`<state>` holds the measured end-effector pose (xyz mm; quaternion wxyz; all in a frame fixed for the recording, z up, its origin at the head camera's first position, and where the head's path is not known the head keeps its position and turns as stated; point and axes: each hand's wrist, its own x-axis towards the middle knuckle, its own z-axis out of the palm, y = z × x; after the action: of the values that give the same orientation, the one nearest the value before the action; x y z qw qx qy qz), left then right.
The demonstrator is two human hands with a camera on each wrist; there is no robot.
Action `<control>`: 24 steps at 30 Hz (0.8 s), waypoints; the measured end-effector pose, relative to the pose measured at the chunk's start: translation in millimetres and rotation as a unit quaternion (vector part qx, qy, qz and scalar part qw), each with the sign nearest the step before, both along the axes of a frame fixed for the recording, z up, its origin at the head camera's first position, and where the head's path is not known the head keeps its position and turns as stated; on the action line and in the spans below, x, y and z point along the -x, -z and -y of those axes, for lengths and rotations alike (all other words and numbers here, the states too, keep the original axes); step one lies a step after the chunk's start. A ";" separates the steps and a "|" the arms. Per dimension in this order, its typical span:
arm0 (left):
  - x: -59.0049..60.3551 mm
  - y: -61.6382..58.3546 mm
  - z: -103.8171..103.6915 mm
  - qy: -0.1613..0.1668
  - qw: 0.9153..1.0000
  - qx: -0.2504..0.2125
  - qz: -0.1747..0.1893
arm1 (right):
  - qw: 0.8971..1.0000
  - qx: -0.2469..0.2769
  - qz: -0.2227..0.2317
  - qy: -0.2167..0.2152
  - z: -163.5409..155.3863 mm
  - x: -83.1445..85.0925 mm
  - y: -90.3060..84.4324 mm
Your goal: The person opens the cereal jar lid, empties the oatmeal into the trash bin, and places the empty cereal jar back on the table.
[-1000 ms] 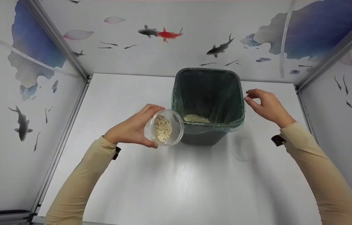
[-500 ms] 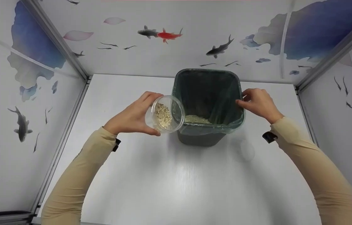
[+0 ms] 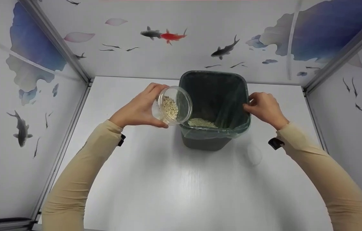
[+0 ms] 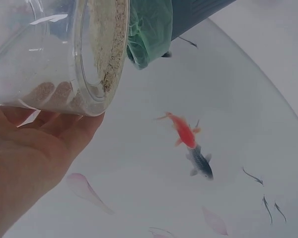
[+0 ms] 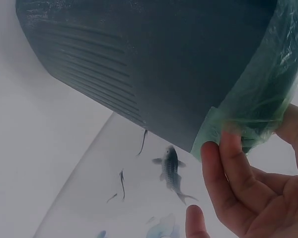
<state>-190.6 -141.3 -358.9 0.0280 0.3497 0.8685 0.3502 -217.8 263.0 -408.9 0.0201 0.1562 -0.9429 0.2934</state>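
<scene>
My left hand (image 3: 137,109) grips a clear plastic jar (image 3: 184,107), tilted with its mouth over the left rim of a dark trash can (image 3: 205,143). Pale, coarse flakes (image 3: 170,108) lie along the jar's lower side; in the left wrist view the flakes (image 4: 109,44) reach near its mouth. A green plastic liner (image 3: 232,132) is folded over the can's rim. Inside the can lies a heap of similar pale material (image 3: 201,122). At the right rim, my right hand (image 3: 264,107) pinches the edge with the liner (image 5: 268,109), fingers outside and thumb toward the inside.
A round transparent lid (image 3: 254,154) lies on the white table (image 3: 181,192), right of the can. Panels printed with fish (image 3: 172,36) stand behind the table and on both sides. The can stands near the back edge.
My left hand has raised the jar and brought it farther over the can's left rim. My right hand has moved left and taken hold of the right rim and liner.
</scene>
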 end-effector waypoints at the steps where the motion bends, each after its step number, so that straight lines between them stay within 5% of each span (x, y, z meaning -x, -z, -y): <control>1: 1.7 -0.6 -1.4 0.000 1.000 0.000 -0.002 | 1.000 -0.001 0.000 0.002 -0.1 -0.7 -0.1; 24: 31.1 -30.6 -26.6 -0.021 0.998 0.054 -0.011 | 0.999 -0.035 0.000 0.020 2.4 -6.7 -1.4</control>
<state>-221.7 -114.6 -328.3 0.0300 0.3330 0.8935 0.2997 -211.1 260.7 -407.6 0.0202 0.1376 -0.9556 0.2597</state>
